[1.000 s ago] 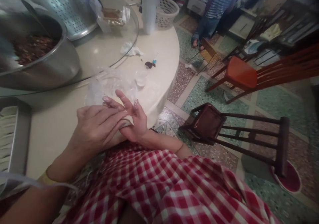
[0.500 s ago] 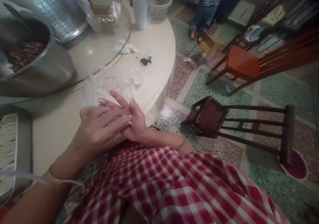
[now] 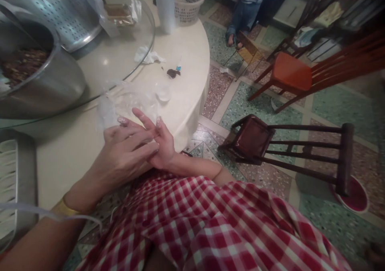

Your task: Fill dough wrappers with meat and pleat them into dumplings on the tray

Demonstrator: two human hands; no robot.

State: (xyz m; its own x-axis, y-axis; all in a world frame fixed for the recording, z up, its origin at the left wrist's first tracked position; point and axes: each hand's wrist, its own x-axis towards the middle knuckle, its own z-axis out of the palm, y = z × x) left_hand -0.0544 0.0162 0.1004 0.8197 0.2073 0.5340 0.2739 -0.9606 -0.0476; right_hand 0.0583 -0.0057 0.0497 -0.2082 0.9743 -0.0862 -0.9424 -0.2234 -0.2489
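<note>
My left hand (image 3: 126, 154) lies flat across the palm of my right hand (image 3: 161, 142) at the near edge of a round cream table (image 3: 186, 90). The fingers of both hands are stretched out. My right fingertips are dusted white. What lies between the two palms is hidden. A crumpled clear plastic bag (image 3: 129, 100) sits on the table just beyond my fingers. I wear a yellow band (image 3: 64, 208) on my left wrist and red checked cloth over my lap.
A big metal bowl (image 3: 45, 86) of dark filling and a perforated metal pot (image 3: 69, 18) stand on a glass turntable (image 3: 126, 58). A tray (image 3: 27, 174) of pale pieces is at left. A toppled dark chair (image 3: 255, 138), a red-seated chair (image 3: 290, 76) and a person (image 3: 246, 10) are on the right.
My left hand has slid a little along my right palm. The view has shifted slightly, and the pale edge seen under my left fingers no longer shows.
</note>
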